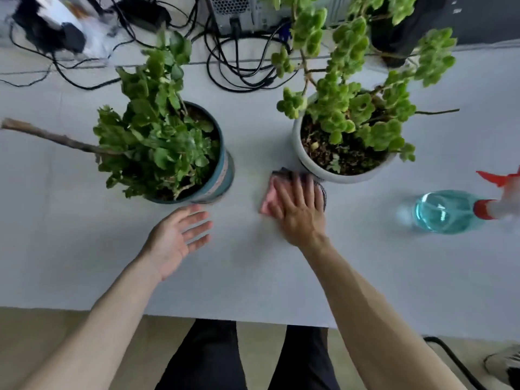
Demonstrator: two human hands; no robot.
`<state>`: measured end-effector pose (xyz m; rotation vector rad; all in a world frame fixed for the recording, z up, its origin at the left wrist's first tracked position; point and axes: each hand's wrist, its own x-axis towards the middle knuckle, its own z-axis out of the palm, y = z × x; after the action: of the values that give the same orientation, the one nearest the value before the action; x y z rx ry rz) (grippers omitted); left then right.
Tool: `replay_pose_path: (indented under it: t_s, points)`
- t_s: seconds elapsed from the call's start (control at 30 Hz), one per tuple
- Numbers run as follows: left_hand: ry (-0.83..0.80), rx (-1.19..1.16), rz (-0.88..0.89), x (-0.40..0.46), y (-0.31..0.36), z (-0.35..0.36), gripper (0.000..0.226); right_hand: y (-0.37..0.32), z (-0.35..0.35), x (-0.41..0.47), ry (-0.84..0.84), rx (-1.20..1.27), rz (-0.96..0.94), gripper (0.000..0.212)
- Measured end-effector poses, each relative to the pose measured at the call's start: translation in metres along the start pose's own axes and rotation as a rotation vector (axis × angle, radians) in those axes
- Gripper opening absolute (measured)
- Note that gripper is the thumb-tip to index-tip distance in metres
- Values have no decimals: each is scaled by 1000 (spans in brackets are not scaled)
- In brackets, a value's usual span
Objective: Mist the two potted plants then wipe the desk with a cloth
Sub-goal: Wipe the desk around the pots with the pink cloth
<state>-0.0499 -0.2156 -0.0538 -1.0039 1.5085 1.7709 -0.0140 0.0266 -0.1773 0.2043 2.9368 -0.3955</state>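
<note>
Two potted plants stand on the white desk (84, 249). The left plant grows in a teal pot (222, 175), the right one in a white pot (298, 153). Between the pots lies a pink cloth (268, 192), and my right hand (298, 209) presses flat on it with straight fingers. My left hand (177, 237) hovers palm up with relaxed fingers just in front of the teal pot, holding nothing. A spray bottle (444, 211) with blue liquid and a red trigger lies or stands at the right edge.
Black cables (239, 66) and a computer case (233, 12) sit at the back of the desk. A bare branch (50, 136) sticks out left from the teal pot. The desk's front edge runs near my legs.
</note>
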Motion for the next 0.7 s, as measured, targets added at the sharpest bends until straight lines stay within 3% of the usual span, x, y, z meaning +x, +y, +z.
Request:
replay_pose_path:
  t_s: [0.1, 0.2, 0.27, 0.37, 0.4, 0.47, 0.53, 0.57, 0.6, 0.7]
  points:
    - [68, -77, 104, 5, 17, -30, 19, -69, 7, 30, -86, 64, 29, 60]
    - [65, -112, 162, 9, 34, -40, 31, -108, 25, -24, -54, 77, -121, 58]
    - [37, -145, 180, 10, 43, -47, 37, -98, 31, -73, -102, 85, -185, 55]
    - [-5, -183, 166, 13, 49, -51, 24, -24, 14, -93, -99, -14, -144, 56]
    - [-9, -196, 152, 14, 46, -50, 22, 8, 8, -85, -98, -85, -83, 61]
    - [14, -174, 126, 18, 33, -46, 20, 50, 4, -56, -58, -42, 230, 65]
    - [38, -122, 84, 21, 17, -36, 19, 36, 6, -33, 68, 19, 522, 60]
    - [46, -103, 53, 22, 8, -30, 20, 13, 12, -37, 113, 41, 534, 59]
    - [40, -92, 25, 22, -1, -24, 20, -13, 17, -53, 105, 60, 455, 58]
    - [-6, -107, -14, 21, -18, -3, 12, -43, 21, -135, -59, 43, -16, 54]
